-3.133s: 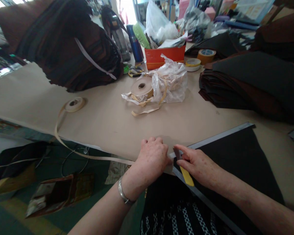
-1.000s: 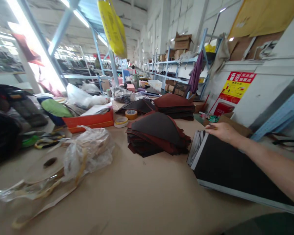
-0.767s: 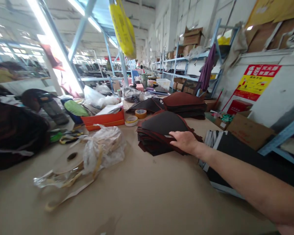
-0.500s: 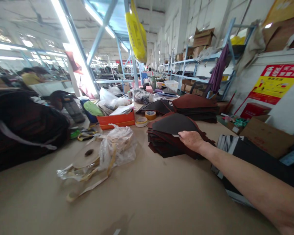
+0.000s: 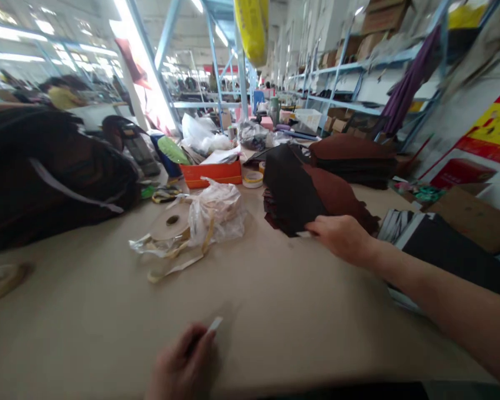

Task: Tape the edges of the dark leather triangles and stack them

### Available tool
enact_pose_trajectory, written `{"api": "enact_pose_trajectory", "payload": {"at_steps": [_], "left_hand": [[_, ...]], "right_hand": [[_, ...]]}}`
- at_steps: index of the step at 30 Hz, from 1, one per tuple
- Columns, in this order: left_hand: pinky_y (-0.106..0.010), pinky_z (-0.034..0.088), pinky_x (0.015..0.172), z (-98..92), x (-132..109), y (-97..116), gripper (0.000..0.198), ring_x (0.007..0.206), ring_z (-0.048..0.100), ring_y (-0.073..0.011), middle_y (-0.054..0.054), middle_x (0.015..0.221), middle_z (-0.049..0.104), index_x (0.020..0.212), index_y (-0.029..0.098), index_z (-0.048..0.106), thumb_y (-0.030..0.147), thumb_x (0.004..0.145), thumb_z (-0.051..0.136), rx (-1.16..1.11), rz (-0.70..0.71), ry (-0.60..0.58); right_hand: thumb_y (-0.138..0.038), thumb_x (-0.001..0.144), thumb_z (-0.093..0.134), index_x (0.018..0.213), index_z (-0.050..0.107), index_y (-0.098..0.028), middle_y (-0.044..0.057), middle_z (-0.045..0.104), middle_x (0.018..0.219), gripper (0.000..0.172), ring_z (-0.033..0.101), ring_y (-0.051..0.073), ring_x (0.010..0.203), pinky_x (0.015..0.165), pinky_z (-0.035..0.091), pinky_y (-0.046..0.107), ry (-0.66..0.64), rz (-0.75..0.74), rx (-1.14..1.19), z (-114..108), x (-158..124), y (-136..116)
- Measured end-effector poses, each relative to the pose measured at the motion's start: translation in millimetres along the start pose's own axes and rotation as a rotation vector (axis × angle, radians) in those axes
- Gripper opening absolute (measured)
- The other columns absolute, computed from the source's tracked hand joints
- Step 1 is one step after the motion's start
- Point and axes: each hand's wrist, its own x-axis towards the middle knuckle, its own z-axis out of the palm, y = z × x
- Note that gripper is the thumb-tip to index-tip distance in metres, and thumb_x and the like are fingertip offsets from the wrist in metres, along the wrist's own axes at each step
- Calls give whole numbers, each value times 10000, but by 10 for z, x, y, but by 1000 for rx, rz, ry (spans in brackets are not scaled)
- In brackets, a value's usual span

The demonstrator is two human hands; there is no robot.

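Note:
My right hand (image 5: pixel 340 236) reaches across the tan table (image 5: pixel 108 311) and grips the near edge of a dark fabric piece (image 5: pixel 289 189), lifting it off the stack of brown and black cut pieces (image 5: pixel 337 194). At the bottom edge, my left hand (image 5: pixel 183 366) is blurred, with its fingers closed on a small pale strip (image 5: pixel 214 324). To the right of my forearm lies a black panel with a grey border (image 5: pixel 441 250).
A tape roll (image 5: pixel 169 222) and a clear plastic bag (image 5: pixel 219 211) with loose strips lie mid-table. Behind stand an orange box (image 5: pixel 211 172), tape rolls (image 5: pixel 253 179), a dark fabric bundle (image 5: pixel 45 172) at left and another fabric stack (image 5: pixel 354 158). Shelving and cardboard boxes line the right.
My right hand left the bordered panel, moved to the fabric stack and lifted its top dark piece. My left hand came into view at the bottom. The view dropped slightly.

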Motion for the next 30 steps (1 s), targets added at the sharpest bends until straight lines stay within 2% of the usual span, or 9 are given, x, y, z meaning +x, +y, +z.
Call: {"api": "enact_pose_trajectory", "payload": {"at_steps": [2, 5, 9, 15, 18, 20, 24, 28, 30], "left_hand": [[-187, 343, 472, -80, 6, 76, 348, 499, 421, -105, 43, 518, 483, 681, 189, 584, 532, 735, 608, -73, -91, -65], [-192, 347, 500, -185, -15, 270, 329, 557, 459, -114, 16, 605, 562, 707, 188, 549, 511, 758, 581, -156, -177, -170], [-201, 320, 496, -134, -77, 558, 272, 528, 413, -98, 13, 613, 561, 694, 185, 526, 439, 791, 539, -188, -248, -426], [-213, 315, 534, 270, -151, 782, 176, 551, 404, -93, 51, 569, 488, 661, 189, 475, 297, 781, 545, -176, -202, -601], [-217, 311, 525, 407, -167, 868, 169, 550, 397, -94, 54, 566, 481, 657, 189, 470, 286, 770, 551, -145, -189, -626], [-220, 307, 514, 453, -175, 904, 173, 546, 388, -96, 52, 565, 477, 649, 189, 463, 287, 761, 551, -125, -183, -636], [-225, 301, 510, 480, -178, 917, 158, 544, 377, -98, 55, 566, 459, 655, 187, 473, 288, 750, 549, -81, -149, -667], [-234, 317, 544, 490, -140, 935, 180, 589, 412, -111, 43, 632, 494, 838, 185, 583, 338, 792, 502, -22, -138, -773], [-234, 306, 534, 522, -101, 957, 232, 581, 404, -113, 40, 620, 486, 807, 185, 604, 375, 811, 471, 33, -137, -851]], "right_hand": [[-150, 862, 487, 1066, 641, -176, 48, 638, 794, 256, 589, 150, 668, 567, 364, 257, -37, -178, -7, 127, -325, -372], [-62, 798, 509, 1063, 638, -146, 37, 622, 746, 306, 570, 144, 623, 554, 374, 266, -92, -314, 76, 419, -822, -769], [-114, 826, 508, 1160, 608, -122, 59, 639, 781, 349, 594, 170, 674, 597, 423, 285, -100, -238, 260, 673, -1189, -912], [-411, 865, 515, 1153, 612, -171, 37, 655, 827, 387, 583, 144, 702, 618, 437, 253, -347, 306, 1109, 356, -1029, -1008], [-432, 812, 575, 1048, 624, -182, -6, 593, 732, 348, 497, 99, 605, 537, 375, 217, -500, 439, 1443, 182, -899, -1124], [-394, 783, 613, 957, 619, -175, -35, 528, 663, 279, 420, 71, 549, 500, 325, 202, -554, 450, 1514, 144, -840, -1182], [-261, 793, 578, 741, 554, -161, -57, 435, 606, 116, 353, 54, 538, 496, 290, 195, -515, 395, 1444, 173, -791, -1234], [-224, 801, 535, 721, 523, -165, -59, 437, 605, 100, 368, 56, 546, 501, 300, 193, -496, 391, 1381, 168, -827, -1242], [-211, 786, 539, 716, 524, -167, -60, 440, 597, 84, 373, 57, 541, 501, 301, 193, -490, 408, 1372, 138, -870, -1208]]}}
